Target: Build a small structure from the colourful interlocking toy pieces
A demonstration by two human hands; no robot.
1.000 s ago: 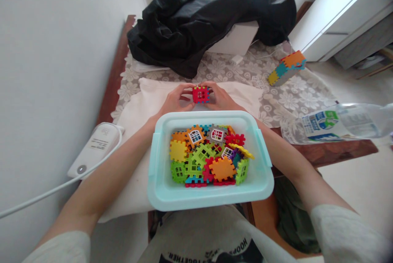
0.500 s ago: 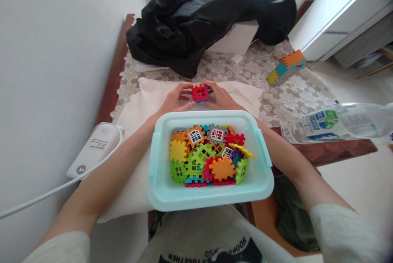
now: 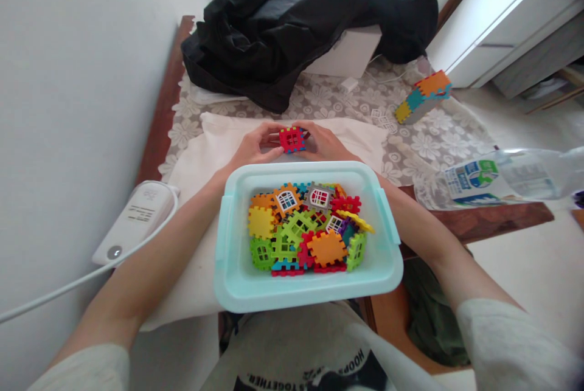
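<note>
Both hands meet over a white cloth (image 3: 210,141) just beyond a pale blue tub (image 3: 237,281). My left hand (image 3: 255,146) and my right hand (image 3: 322,141) pinch a small cube of toothed plastic tiles (image 3: 292,138) from either side; its near face is a red window tile. The tub holds several loose tiles (image 3: 305,230) in orange, green, yellow, red and grey.
A black jacket (image 3: 292,32) lies heaped over a white box at the back. A built block of orange, teal and yellow tiles (image 3: 422,95) lies on the lace cloth at right. A clear water bottle (image 3: 506,175) lies by the table's right edge; a white device with a cable (image 3: 134,217) sits left.
The hands and the tile cube stay together with only a slight shift; the whole view has moved a little as my head turned.
</note>
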